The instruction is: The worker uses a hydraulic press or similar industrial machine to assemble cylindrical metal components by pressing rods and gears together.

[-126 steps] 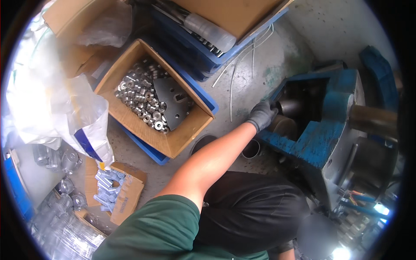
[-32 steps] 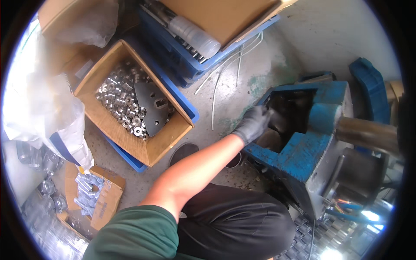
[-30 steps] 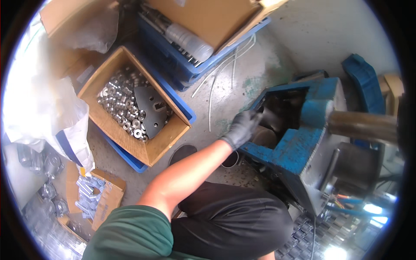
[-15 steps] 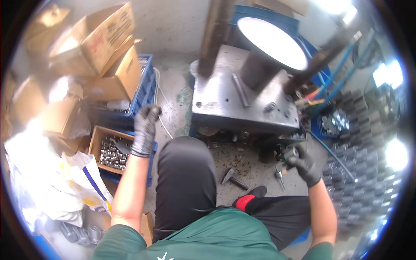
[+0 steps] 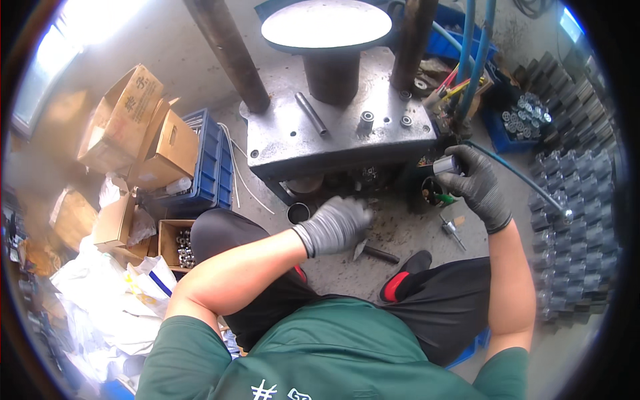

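Observation:
My left hand (image 5: 337, 225), in a grey glove, hovers blurred over the dirty floor in front of a steel press table (image 5: 333, 140); whether it holds anything I cannot tell. My right hand (image 5: 479, 185), in a dark glove, grips a small metal cylinder (image 5: 445, 165) beside the table's right corner. A thin blue hose (image 5: 517, 177) runs from that cylinder to the right. A round plate (image 5: 327, 25) sits on a thick post above the table. A loose rod (image 5: 311, 114) and a few ring-shaped parts (image 5: 367, 119) lie on the table top.
Cardboard boxes (image 5: 133, 127) and a blue crate (image 5: 207, 160) stand at left, with a small box of metal parts (image 5: 179, 243) and white plastic bags (image 5: 113, 300). Rows of grey metal parts (image 5: 573, 220) line the right. A bin of parts (image 5: 523, 113) sits at upper right. My knees frame the floor.
My view swung from the boxes and blue machine to the press table. My left hand came from the left side to the floor in front; my right hand rose to the table's corner.

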Motion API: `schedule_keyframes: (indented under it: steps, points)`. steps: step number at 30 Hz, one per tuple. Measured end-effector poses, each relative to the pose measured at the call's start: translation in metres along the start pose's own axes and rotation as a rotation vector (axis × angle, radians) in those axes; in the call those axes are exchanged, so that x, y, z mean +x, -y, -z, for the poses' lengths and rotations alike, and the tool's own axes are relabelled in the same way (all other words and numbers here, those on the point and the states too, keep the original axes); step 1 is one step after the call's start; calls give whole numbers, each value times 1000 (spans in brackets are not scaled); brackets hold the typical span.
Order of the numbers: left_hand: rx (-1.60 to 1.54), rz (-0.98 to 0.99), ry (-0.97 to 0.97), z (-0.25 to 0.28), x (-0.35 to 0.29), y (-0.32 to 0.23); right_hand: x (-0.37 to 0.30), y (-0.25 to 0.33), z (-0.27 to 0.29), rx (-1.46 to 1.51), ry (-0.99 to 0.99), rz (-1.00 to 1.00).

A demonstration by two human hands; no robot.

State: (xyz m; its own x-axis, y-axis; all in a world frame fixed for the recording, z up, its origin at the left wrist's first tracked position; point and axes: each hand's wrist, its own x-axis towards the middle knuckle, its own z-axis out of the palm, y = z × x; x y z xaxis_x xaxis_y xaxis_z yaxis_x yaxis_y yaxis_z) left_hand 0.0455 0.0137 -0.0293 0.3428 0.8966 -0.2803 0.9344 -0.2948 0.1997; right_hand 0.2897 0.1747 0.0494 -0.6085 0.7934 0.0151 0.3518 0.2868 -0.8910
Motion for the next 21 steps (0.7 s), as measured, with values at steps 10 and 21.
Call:
schedule_keyframes:
  steps: [10, 21]
  points:
    - [-153, -128, 263, -70, 11, 17, 13, -14, 15, -50, -103, -54]
    - [-140, -197, 335, -75, 21, 9, 28, -32, 30, -130, -221, -66]
